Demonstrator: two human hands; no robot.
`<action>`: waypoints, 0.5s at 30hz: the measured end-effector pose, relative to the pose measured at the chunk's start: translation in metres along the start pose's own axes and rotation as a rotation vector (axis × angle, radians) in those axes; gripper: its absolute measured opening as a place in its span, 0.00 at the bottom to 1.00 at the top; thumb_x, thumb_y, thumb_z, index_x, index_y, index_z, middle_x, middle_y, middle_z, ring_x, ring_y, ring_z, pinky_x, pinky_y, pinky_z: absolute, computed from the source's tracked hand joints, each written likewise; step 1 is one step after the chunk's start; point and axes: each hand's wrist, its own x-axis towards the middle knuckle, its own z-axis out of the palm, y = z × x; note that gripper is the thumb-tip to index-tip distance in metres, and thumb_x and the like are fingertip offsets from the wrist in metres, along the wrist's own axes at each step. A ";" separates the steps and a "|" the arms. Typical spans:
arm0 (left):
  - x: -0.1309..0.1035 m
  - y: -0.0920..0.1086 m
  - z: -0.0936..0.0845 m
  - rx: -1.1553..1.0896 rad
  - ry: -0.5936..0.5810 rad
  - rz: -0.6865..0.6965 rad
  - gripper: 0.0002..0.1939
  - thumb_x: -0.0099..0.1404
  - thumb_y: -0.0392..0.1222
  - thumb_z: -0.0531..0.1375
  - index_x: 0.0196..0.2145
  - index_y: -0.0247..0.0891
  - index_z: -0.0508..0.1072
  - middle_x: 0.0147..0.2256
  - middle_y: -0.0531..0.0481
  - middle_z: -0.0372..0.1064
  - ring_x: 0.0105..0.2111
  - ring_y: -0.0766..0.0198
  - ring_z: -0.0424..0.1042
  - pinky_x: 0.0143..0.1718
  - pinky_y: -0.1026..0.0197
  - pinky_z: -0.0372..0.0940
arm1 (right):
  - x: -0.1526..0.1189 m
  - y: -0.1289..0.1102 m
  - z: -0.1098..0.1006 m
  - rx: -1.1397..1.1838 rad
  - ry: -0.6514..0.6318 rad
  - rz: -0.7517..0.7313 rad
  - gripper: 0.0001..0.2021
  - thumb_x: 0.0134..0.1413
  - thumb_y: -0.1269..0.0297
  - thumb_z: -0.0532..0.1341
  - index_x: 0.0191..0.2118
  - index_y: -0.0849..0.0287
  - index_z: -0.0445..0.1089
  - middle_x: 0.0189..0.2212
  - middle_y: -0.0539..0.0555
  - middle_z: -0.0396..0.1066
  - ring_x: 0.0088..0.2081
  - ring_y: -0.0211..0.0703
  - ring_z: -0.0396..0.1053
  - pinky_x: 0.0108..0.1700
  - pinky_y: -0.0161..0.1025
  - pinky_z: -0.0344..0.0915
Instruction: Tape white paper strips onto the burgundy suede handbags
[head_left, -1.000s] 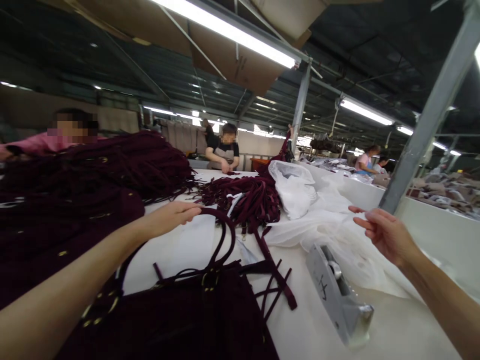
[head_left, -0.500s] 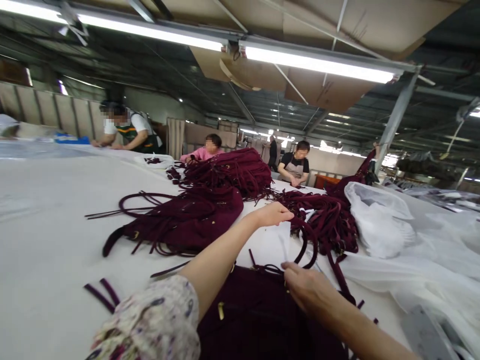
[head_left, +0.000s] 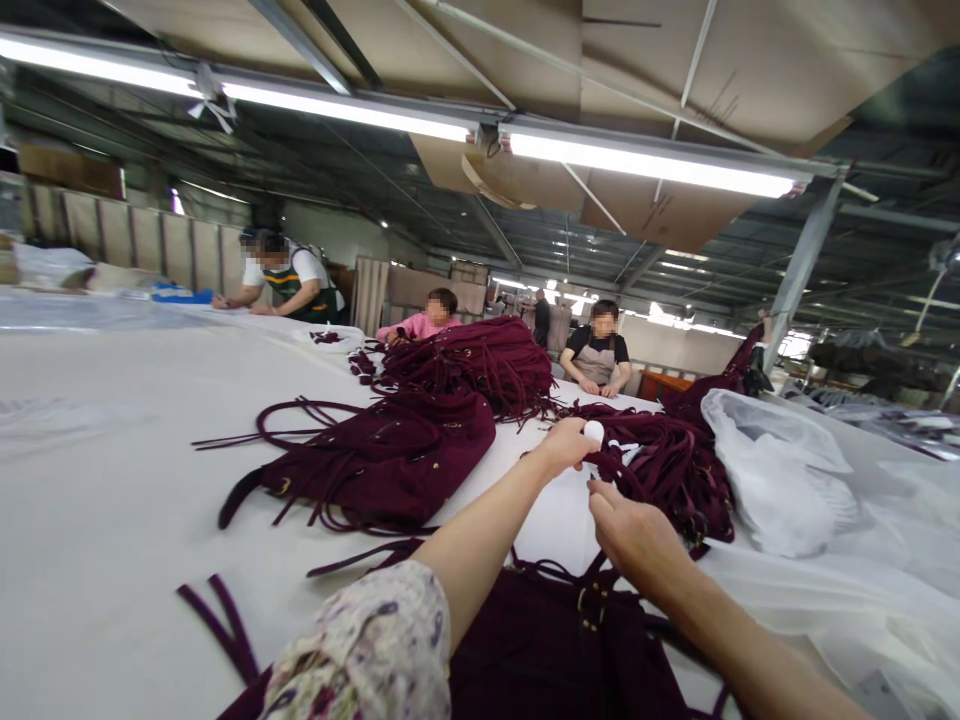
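Over a burgundy bag (head_left: pixel 555 640) with gold-coloured fittings, both my hands are raised close together. My left hand (head_left: pixel 564 447) is closed on a burgundy strap (head_left: pixel 611 465) of the bag. A small white round piece (head_left: pixel 594 433) shows at its fingertips; whether it is held cannot be told. Just below and to the right, my right hand (head_left: pixel 630 520) pinches its thumb and fingers together beside the strap. What lies in that pinch is too small to make out.
Another burgundy bag (head_left: pixel 375 455) lies on the white table (head_left: pixel 97 480) to the left. Behind it is a pile of burgundy bags (head_left: pixel 472 360); burgundy straps (head_left: pixel 682 460) are heaped right. White plastic bags (head_left: pixel 780 480) lie further right. Several people work across the table.
My hands have come closer together, the right one moving up towards the left. The strap loop has shifted, and a white round piece now shows at my left fingertips. The camera view has shifted slightly.
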 end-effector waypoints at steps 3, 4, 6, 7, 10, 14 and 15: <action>-0.002 -0.004 0.006 -0.008 0.077 0.018 0.04 0.55 0.33 0.57 0.31 0.34 0.68 0.22 0.54 0.64 0.20 0.69 0.63 0.21 0.69 0.58 | 0.009 0.012 -0.002 0.621 0.176 0.277 0.06 0.60 0.63 0.54 0.41 0.57 0.65 0.43 0.57 0.72 0.34 0.43 0.75 0.29 0.34 0.71; -0.004 -0.005 0.008 -0.011 0.097 0.033 0.03 0.55 0.34 0.57 0.31 0.34 0.68 0.23 0.54 0.64 0.21 0.69 0.63 0.22 0.69 0.59 | 0.013 0.014 -0.003 0.848 0.235 0.380 0.09 0.59 0.58 0.56 0.40 0.56 0.64 0.39 0.54 0.73 0.33 0.43 0.76 0.27 0.33 0.71; -0.010 -0.006 0.011 -0.016 0.126 0.071 0.02 0.56 0.35 0.58 0.30 0.35 0.68 0.23 0.55 0.65 0.23 0.69 0.64 0.24 0.69 0.59 | 0.020 0.018 -0.005 1.231 0.337 0.542 0.14 0.55 0.51 0.61 0.38 0.56 0.62 0.35 0.52 0.73 0.32 0.44 0.76 0.27 0.35 0.73; -0.014 -0.007 0.011 -0.017 0.135 0.094 0.02 0.56 0.36 0.58 0.29 0.35 0.69 0.23 0.55 0.65 0.24 0.68 0.64 0.25 0.69 0.60 | 0.023 0.019 -0.006 1.369 0.366 0.587 0.16 0.52 0.51 0.63 0.37 0.57 0.61 0.34 0.52 0.73 0.33 0.45 0.76 0.29 0.36 0.74; -0.024 -0.006 0.012 -0.014 0.162 0.167 0.05 0.58 0.37 0.56 0.26 0.35 0.68 0.24 0.55 0.65 0.27 0.67 0.63 0.29 0.67 0.60 | 0.030 0.019 -0.008 1.557 0.314 0.654 0.17 0.46 0.55 0.69 0.36 0.59 0.64 0.32 0.53 0.75 0.33 0.43 0.76 0.34 0.36 0.75; -0.037 -0.003 0.011 -0.021 0.217 0.261 0.08 0.61 0.35 0.52 0.28 0.37 0.70 0.27 0.54 0.67 0.30 0.67 0.64 0.34 0.66 0.60 | 0.035 0.015 -0.011 1.556 0.215 0.748 0.10 0.50 0.65 0.67 0.35 0.62 0.68 0.28 0.54 0.75 0.31 0.42 0.76 0.33 0.34 0.75; -0.040 -0.003 0.011 -0.027 0.233 0.277 0.08 0.61 0.35 0.51 0.31 0.38 0.70 0.29 0.54 0.67 0.31 0.67 0.65 0.34 0.66 0.60 | 0.036 0.015 -0.011 1.555 0.202 0.771 0.08 0.51 0.67 0.66 0.35 0.63 0.68 0.28 0.55 0.75 0.30 0.41 0.76 0.32 0.33 0.75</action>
